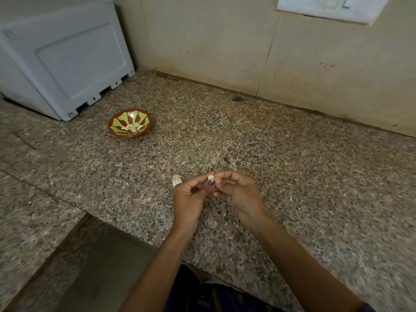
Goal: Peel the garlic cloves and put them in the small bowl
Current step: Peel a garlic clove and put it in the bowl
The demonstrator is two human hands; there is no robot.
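A: Quick, where's the clove (pixel 211 177)?

B: Up off the worktop (pixel 292 167), pinched between both hands near the front edge. Left hand (pixel 189 197) has thumb & fingertips curled onto it; right hand (pixel 236 192) curls in from the other side, fingertips on the same clove. So both grips are grasping it, neither released.

A: Peeled yet?

B: Can't tell for sure, too small. Looks pale w/ maybe some skin on. I'd judge it's mid-peel.

A: Tips for doing it well?

B: Let the left hold steady, right thumbnail lifts skin at the tip & strips along the length. Light pinch, or the clove squirts out. Prob. best to roll it btw pulls so no papery bits stay on.

A: Then the bowl?

B: Small bowl (pixel 130 123), red-brown w/ green pattern, sits well apart, back-left by the white appliance (pixel 67 59). Already has pale peeled cloves (pixel 131 127) in it. It's a reach, so carry the clove over, don't toss.

A: Anything else left?

B: One more garlic piece (pixel 176 180), skin on, lying on the worktop just beside the left hand. That's next, I'd guess.
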